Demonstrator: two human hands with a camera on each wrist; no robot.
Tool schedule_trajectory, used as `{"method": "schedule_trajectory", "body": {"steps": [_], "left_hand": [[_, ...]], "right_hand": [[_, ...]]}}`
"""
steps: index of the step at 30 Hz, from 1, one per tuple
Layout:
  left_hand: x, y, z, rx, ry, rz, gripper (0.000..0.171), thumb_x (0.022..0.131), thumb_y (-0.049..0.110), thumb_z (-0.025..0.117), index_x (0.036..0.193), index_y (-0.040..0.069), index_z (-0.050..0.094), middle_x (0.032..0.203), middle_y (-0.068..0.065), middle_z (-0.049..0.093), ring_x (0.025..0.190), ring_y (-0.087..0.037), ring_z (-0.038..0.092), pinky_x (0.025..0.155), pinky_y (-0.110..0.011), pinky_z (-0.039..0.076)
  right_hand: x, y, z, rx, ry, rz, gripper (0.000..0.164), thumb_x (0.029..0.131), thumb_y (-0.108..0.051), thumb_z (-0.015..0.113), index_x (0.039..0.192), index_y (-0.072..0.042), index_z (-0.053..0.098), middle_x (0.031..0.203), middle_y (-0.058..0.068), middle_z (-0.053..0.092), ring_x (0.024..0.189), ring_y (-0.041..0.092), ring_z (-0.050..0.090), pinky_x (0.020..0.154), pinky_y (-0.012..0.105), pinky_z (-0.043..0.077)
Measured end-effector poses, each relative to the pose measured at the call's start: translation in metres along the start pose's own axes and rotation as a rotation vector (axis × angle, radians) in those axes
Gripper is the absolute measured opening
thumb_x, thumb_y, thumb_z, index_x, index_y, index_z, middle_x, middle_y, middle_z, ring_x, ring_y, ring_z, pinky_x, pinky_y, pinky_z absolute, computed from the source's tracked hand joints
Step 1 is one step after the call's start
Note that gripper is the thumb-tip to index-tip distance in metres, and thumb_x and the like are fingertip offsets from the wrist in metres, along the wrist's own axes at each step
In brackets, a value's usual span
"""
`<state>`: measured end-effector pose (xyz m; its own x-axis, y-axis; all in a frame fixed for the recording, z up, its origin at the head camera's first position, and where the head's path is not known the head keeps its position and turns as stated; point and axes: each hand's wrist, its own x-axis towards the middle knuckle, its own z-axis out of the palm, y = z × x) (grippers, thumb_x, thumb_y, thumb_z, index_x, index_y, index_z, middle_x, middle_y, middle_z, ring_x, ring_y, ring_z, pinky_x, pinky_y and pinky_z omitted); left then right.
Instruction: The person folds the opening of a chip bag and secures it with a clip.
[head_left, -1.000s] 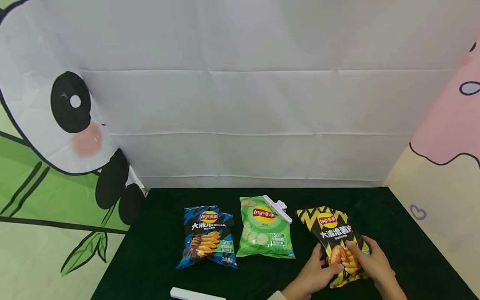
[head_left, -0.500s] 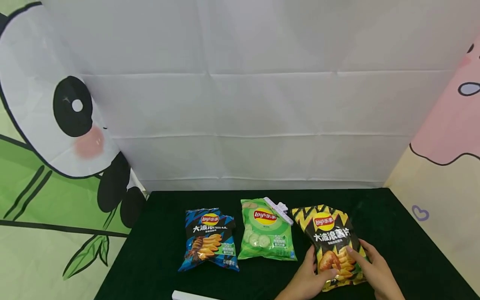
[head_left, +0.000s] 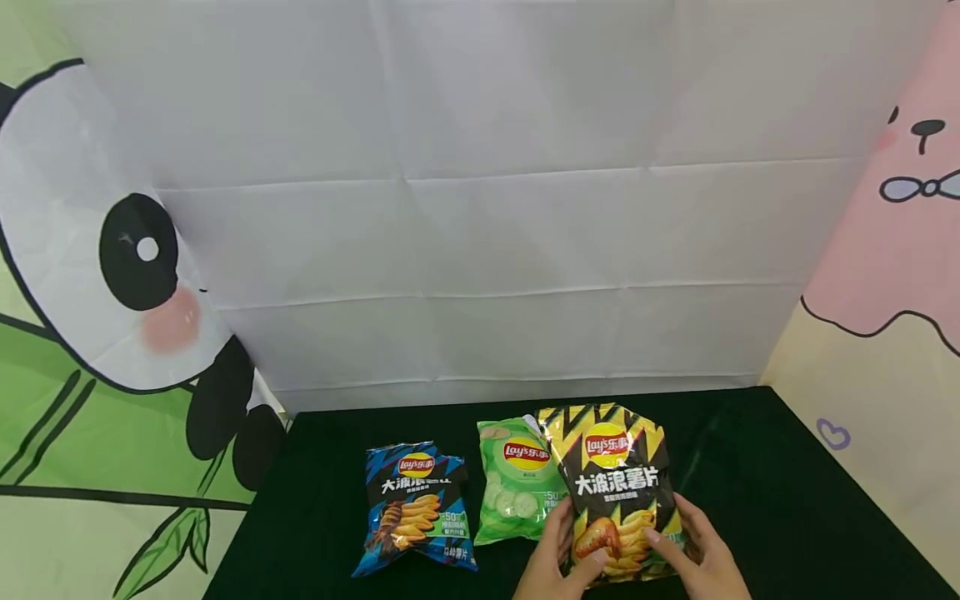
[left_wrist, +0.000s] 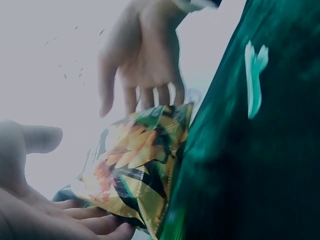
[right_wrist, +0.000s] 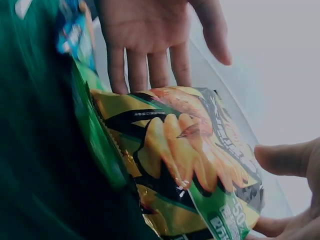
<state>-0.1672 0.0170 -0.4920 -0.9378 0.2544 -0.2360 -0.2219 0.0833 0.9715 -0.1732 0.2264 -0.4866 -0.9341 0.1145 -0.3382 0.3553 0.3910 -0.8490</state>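
Note:
A yellow and black bag of potato chips (head_left: 615, 475) is held between both hands, its printed front facing me. At its left edge, my left hand (head_left: 551, 562) has its thumb over the front and fingers behind. My right hand (head_left: 708, 562) holds the right edge likewise. The right wrist view shows the left fingers (right_wrist: 137, 70) reaching behind the bag, with that thumb off its surface. Partly hidden behind it lies a green chip bag (head_left: 517, 492), with a bit of white clip (head_left: 531, 422) at its top corner. A blue chip bag (head_left: 420, 508) lies further left.
A dark green cloth (head_left: 322, 475) covers the table. White fabric (head_left: 480, 250) stands at the back, with cartoon-printed panels at both sides. The left wrist view shows a long pale piece with a forked end (left_wrist: 253, 82) on the cloth.
Both hands have moved left with the yellow and black bag, which now overlaps the green bag and most of its clip. The head view has tilted up; the white bar has left the frame.

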Motion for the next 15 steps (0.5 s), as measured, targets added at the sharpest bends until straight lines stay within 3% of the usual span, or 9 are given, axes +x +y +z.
{"method": "schedule_trajectory", "body": {"steps": [7, 15], "left_hand": [[-0.017, -0.016, -0.038, -0.045, 0.064, 0.012, 0.081, 0.097, 0.038, 0.065, 0.153, -0.005, 0.024, 0.151, -0.037, 0.040, 0.134, -0.054, 0.048, 0.105, -0.066, 0.043], [-0.031, -0.025, -0.057, -0.064, 0.192, -0.025, 0.077, 0.094, 0.036, 0.070, 0.146, -0.002, 0.028, 0.141, -0.036, 0.049, 0.120, -0.039, 0.061, 0.095, -0.054, 0.054]], "right_hand": [[-0.007, 0.005, 0.045, 0.204, -0.019, -0.010, 0.090, 0.087, -0.047, 0.076, 0.151, 0.001, 0.035, 0.143, 0.031, 0.053, 0.118, 0.039, 0.064, 0.092, 0.051, 0.056], [-0.004, 0.025, 0.073, 0.345, -0.082, 0.010, 0.088, 0.084, -0.042, 0.080, 0.148, 0.003, 0.037, 0.143, 0.030, 0.055, 0.115, 0.035, 0.067, 0.087, 0.049, 0.059]]}}
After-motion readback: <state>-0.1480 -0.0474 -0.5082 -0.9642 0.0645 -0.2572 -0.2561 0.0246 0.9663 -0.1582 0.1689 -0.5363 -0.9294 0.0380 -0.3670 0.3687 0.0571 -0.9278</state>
